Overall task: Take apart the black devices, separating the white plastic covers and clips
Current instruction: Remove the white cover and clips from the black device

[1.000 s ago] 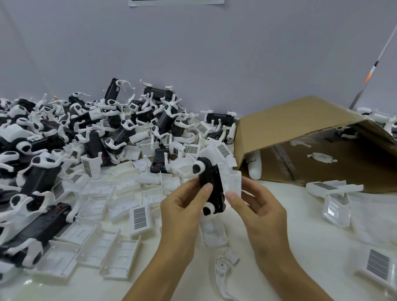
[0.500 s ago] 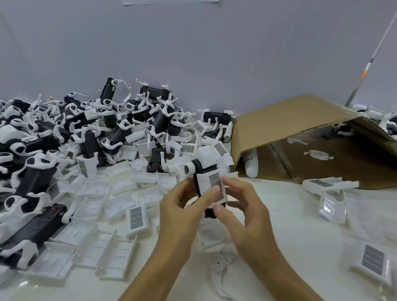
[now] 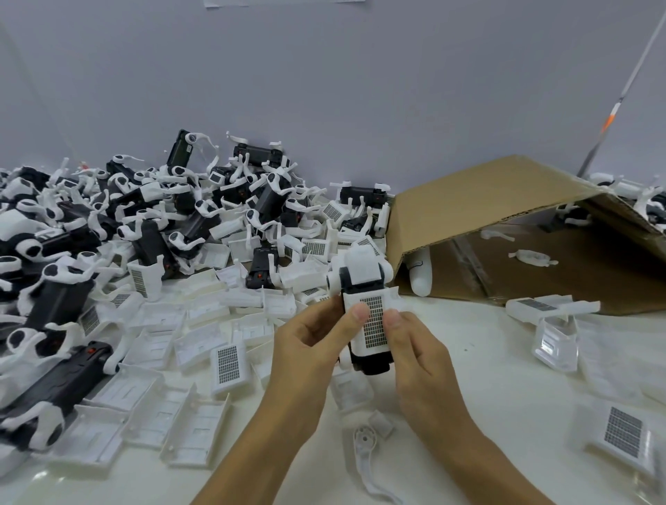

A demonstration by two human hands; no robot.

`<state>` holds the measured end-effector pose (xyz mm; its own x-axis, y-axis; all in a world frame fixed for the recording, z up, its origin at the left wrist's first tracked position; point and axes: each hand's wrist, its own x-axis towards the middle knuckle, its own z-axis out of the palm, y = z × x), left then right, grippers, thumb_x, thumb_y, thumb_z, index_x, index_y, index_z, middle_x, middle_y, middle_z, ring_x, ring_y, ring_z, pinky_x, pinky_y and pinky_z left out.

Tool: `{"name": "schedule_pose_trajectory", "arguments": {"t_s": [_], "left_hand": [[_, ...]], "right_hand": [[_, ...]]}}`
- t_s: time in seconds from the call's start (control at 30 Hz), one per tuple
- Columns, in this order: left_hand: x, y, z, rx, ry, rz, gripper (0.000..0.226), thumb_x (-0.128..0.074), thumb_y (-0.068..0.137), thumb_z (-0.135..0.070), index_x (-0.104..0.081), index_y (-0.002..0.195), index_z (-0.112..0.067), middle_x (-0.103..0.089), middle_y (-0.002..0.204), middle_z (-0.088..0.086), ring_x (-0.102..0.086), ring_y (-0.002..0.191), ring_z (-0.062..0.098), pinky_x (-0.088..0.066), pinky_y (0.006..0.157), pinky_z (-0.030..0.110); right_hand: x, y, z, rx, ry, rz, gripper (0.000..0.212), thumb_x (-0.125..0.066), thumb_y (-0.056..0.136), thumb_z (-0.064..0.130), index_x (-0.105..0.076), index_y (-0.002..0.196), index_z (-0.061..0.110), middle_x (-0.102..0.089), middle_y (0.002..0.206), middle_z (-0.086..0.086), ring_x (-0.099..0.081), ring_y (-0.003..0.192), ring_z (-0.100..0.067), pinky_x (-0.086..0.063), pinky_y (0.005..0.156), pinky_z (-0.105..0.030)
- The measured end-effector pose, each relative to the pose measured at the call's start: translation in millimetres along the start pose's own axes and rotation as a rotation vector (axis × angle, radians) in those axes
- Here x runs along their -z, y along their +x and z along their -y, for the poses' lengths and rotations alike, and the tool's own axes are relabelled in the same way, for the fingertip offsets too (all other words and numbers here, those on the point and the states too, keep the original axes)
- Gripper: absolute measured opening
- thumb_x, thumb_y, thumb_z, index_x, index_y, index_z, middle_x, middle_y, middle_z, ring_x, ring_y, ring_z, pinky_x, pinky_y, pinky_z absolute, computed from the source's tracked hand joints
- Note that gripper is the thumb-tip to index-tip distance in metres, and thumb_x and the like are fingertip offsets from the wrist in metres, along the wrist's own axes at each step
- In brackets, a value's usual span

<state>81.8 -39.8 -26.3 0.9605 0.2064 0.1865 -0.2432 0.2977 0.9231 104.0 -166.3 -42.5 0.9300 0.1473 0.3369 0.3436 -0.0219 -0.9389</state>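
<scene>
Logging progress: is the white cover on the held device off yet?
Still on: the white cover lies flat on the black device, both thumbs pressing it.

head view looks forward and down, close over the table.

A black oblong plastic device stands nearly upright above the worktop, its white grid-patterned plastic cover still attached on its near face

No words, brand names or numbers can be read anywhere. The white cover at the frame's centre bears only a dark dotted grid panel, as do loose covers on the table; the paper at the top edge is illegible.
</scene>
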Motion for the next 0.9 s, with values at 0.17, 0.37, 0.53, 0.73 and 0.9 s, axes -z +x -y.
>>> {"name": "schedule_pose_trajectory", "arguments": {"t_s": [0.17,0.37,0.53,0.73,0.9], "left_hand": [[0,-1,-1,-0.038,0.044,0.065,0.032,-0.075,0.08,-0.036,-0.078,0.109,-0.024,-0.077,0.112,0.005,-0.071,0.109,0.023,-0.057,0.092,0.033],[-6,-7,-1,-0.133,0.122,0.057,0.024,-0.078,0.08,-0.038,-0.078,0.103,-0.033,-0.078,0.106,-0.002,-0.072,0.105,0.015,-0.057,0.085,0.022],[-10,-9,1,-0.171,0.166,0.029,0.029,-0.071,0.076,-0.051,-0.079,0.1,-0.036,-0.079,0.1,-0.006,-0.074,0.099,0.012,-0.056,0.084,0.021],[-8,-8,3,-0.136,0.138,-0.022,0.021,-0.068,0.088,-0.041,-0.077,0.104,-0.03,-0.078,0.104,-0.002,-0.073,0.102,0.017,-0.059,0.086,0.037],[-6,-7,3,-0.17,0.184,-0.06,0.045,-0.067,0.094,-0.003,-0.078,0.096,-0.047,-0.078,0.103,-0.008,-0.072,0.101,0.009,-0.056,0.072,0.017]], "right_hand": [[-1,-1,0,0.021,0.019,-0.028,0.035,-0.042,0.102,0.047,-0.066,0.093,0.024,-0.068,0.086,0.001,-0.066,0.082,-0.013,-0.052,0.071,-0.022],[2,0,3,0.034,0.021,-0.088,0.041,-0.053,0.084,0.064,-0.065,0.073,0.027,-0.062,0.068,-0.001,-0.056,0.065,-0.017,-0.046,0.058,-0.022],[2,-1,2,0.012,0.149,-0.103,0.054,-0.056,0.077,0.065,-0.068,0.086,0.012,-0.071,0.074,-0.001,-0.068,0.067,-0.008,-0.053,0.056,-0.017],[0,-2,4,0.003,0.084,-0.187,0.045,-0.059,0.082,0.068,-0.065,0.097,0.026,-0.072,0.086,0.01,-0.07,0.079,-0.009,-0.057,0.062,-0.022],[4,0,3,0.074,0.063,-0.269,0.025,-0.059,0.087,0.048,-0.065,0.107,0.035,-0.072,0.102,0.018,-0.068,0.099,-0.006,-0.052,0.076,-0.013]]}}
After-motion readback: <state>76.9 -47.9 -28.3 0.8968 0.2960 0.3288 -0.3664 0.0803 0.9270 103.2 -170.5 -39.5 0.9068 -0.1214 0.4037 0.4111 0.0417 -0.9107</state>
